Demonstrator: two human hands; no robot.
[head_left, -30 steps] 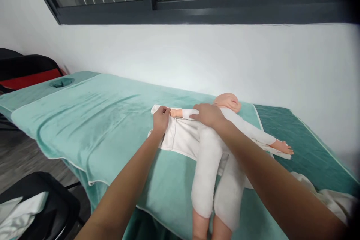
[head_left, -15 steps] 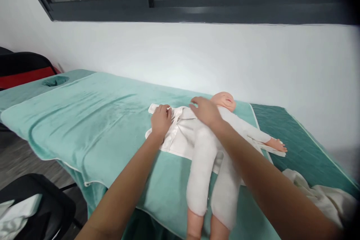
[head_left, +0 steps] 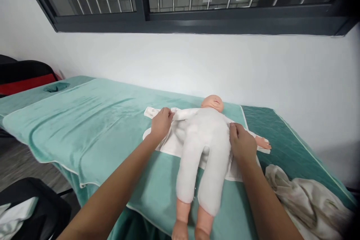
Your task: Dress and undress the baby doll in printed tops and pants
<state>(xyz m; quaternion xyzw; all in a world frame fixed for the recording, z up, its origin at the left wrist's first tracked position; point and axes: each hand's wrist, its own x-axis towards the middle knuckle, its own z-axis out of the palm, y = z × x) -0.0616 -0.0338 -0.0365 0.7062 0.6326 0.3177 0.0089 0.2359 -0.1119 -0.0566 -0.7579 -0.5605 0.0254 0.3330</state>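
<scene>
A baby doll (head_left: 206, 131) with a white cloth body lies on its back, head toward the wall and bare feet toward me. Beneath it a white garment (head_left: 177, 140) is spread open, its sleeves out to both sides. My left hand (head_left: 162, 123) pinches the garment near the sleeve on the left, by the doll's arm. At the doll's other side, my right hand (head_left: 242, 140) has its fingers closed on the garment's edge beside the torso. The doll's hand (head_left: 263, 142) on the right shows at the end of the sleeve.
A green sheet (head_left: 92, 120) covers the bed beside the wall. Crumpled pale cloth (head_left: 309, 198) lies at the right. At the lower left is a black chair (head_left: 47, 206) with white cloth on it. A barred window runs above.
My right hand has moved from above the doll's chest to its right side and closed on the garment. My left hand has shifted slightly. The camera view has tilted up.
</scene>
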